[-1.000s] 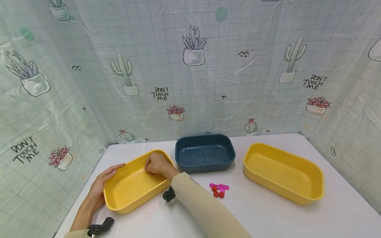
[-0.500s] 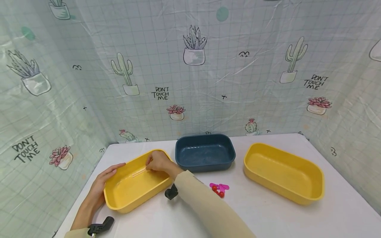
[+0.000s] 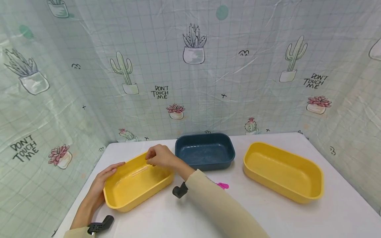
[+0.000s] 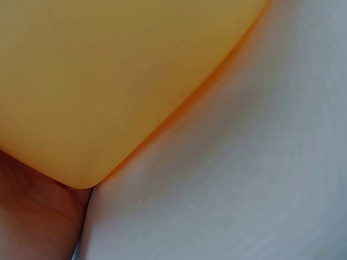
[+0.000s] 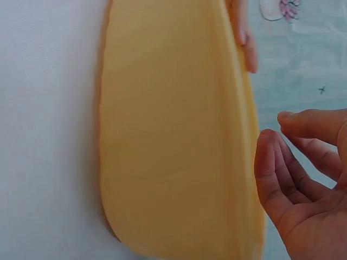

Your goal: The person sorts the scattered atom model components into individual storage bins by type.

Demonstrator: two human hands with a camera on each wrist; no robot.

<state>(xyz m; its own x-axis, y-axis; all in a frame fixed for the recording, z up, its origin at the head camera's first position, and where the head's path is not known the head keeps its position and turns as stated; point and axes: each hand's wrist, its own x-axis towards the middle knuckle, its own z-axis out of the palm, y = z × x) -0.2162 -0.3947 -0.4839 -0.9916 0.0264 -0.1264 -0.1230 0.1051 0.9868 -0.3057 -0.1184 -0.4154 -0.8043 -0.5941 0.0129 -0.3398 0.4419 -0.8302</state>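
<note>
My left hand (image 3: 101, 181) rests against the left end of a yellow plastic tray (image 3: 135, 201), its fingers laid along the outer wall and rim. In the left wrist view, the palm (image 4: 38, 208) lies at the tray's lower corner. Thin, pale pinkish sticks (image 3: 140, 171) lie side by side on the tray floor near its back wall. Over the tray's back right corner hovers my right hand (image 3: 162, 157). Its fingers are loosely bent, and the right wrist view shows a gap between thumb and fingertips (image 5: 265, 138) with nothing in it.
A dark blue tray (image 3: 205, 164) stands at the back middle, right beside my right hand. Another yellow tray (image 3: 276, 188) sits on the right. Bright pink small pieces (image 3: 222, 185) show past my right sleeve (image 3: 214, 201). A patterned curtain (image 3: 208, 82) encloses the white table (image 3: 143, 224).
My right hand has risen from the sticks and moved back and slightly right, leaving them on the tray floor. Its sleeve now covers the red beads. My left hand has stayed put.
</note>
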